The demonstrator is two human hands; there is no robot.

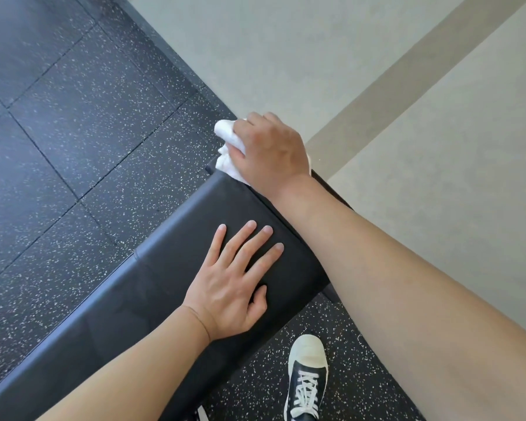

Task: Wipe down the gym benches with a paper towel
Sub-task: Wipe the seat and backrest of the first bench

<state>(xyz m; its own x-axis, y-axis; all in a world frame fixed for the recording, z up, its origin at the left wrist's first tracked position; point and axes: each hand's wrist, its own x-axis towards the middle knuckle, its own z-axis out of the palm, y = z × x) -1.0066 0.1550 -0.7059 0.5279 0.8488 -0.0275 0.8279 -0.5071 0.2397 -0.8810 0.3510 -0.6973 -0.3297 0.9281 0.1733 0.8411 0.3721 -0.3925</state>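
the right hand (pixel 271 150) sits at the far end of the black padded table (pixel 170 268), its grip curled down over a crumpled white paper towel (pixel 230 144). the towel bunches out from under the fingers on the left side of the hand and lies against the end edge of the pad, partly hanging past it. the left hand (pixel 234 287) lies flat on the top of the table nearer the camera, fingers straight and spread, palm down, holding nothing. the two hands are apart, with bare black pad between them. the table runs diagonally from lower left toward the middle. under it is dark speckled rubber floor (pixel 73 132), meeting a pale floor (pixel 316 56) at upper right. a black and white sneaker (pixel 305 378) stands on the rubber floor beside the table.
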